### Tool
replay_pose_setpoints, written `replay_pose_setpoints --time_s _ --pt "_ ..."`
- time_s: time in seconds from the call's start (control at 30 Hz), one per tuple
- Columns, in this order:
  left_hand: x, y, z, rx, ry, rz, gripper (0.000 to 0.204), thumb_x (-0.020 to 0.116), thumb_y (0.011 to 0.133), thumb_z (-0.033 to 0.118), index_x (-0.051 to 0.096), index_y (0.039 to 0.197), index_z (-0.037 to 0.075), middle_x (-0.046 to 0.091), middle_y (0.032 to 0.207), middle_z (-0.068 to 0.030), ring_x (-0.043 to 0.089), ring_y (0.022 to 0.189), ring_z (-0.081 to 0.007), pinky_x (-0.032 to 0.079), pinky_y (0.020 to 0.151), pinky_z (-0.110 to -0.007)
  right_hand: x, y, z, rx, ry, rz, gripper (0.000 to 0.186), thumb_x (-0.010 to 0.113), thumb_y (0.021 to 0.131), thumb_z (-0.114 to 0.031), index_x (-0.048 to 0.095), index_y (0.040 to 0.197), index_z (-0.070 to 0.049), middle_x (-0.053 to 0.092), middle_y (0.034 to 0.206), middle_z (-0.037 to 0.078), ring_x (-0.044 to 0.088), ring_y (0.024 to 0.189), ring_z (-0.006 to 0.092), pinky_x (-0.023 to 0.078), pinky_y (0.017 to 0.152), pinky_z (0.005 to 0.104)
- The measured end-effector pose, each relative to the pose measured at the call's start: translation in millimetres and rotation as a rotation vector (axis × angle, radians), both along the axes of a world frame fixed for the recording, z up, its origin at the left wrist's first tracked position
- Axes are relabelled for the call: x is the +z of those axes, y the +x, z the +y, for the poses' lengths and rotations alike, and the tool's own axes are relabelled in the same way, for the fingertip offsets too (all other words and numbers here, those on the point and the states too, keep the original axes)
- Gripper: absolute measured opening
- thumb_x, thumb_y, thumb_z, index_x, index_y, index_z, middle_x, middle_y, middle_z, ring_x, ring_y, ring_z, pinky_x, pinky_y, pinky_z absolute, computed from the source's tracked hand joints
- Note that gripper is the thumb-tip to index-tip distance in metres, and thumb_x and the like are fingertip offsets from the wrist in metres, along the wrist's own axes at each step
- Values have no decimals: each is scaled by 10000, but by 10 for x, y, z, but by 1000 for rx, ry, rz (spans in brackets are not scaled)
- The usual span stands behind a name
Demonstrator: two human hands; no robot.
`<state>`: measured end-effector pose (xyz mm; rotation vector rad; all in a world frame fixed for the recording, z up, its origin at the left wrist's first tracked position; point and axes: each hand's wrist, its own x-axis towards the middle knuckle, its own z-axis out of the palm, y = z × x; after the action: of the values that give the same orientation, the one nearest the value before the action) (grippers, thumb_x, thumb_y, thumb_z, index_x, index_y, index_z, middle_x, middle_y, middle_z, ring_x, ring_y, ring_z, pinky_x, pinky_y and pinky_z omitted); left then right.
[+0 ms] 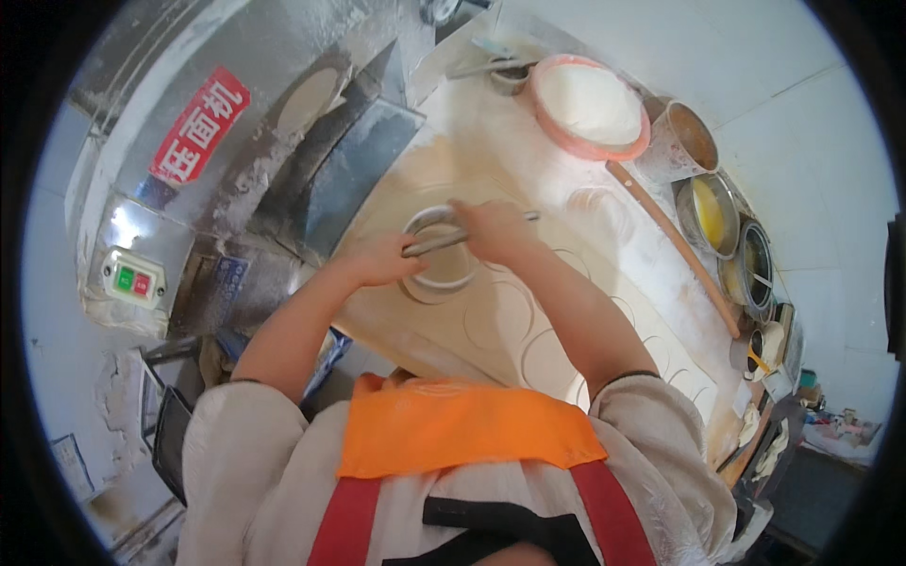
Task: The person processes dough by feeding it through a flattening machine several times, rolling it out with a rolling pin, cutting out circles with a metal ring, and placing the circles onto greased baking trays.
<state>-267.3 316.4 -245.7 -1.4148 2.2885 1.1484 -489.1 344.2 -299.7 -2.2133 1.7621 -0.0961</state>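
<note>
A round metal ring cutter (449, 285) stands on a wide, pale sheet of dough (444, 332), with a narrow bar (439, 242) across its top. My left hand (380, 258) is closed round the bar's left end. Farther to the right, my right hand (497, 232) grips the same bar near its other end, which sticks out past the fingers. Several round outlines (498, 311) are cut in the dough, to the right of the ring and toward me. My right forearm hides part of them.
At the left stands a floury metal machine (344, 179) with a green and red button switch (134, 279). A pink basin (613, 151) of flour is at the back, beside a bucket (661, 141). Along the right lie a rolling pin (675, 247), a bowl of yellow liquid (709, 213) and a pot (747, 271).
</note>
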Motion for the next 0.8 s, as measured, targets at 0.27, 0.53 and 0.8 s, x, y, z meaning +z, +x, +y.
replay_pose_setpoints --time_s 0.27,0.53,0.8 --pt "-1134 500 -20 592 -543 -2 528 700 766 316 564 1205 54 670 1076 -128 635 953 -362 497 844 -402 -147 -2133 848 -1046 -212 135 658 666 693 -145 501 1328 -196 678 902 188 655 842 379 517 755 466" --pt "-261 -993 1150 -50 -143 346 269 636 704 167 656 935 30 668 801 -156 649 759 -268 502 674 -391 -287 -1563 1722 -871 -299 -997 727 707 790 -332 423 1371 2 540 1294 226 496 1236 298 367 1044 375" --pt "-313 -1769 2127 -322 240 490 359 638 863 252 618 1155 43 689 947 -124 642 865 -199 499 791 -314 -265 -2594 4842 -1621 -586 -1752 205 561 907 -185 587 1053 -44 603 780 80 568 661 208 497 643 379"
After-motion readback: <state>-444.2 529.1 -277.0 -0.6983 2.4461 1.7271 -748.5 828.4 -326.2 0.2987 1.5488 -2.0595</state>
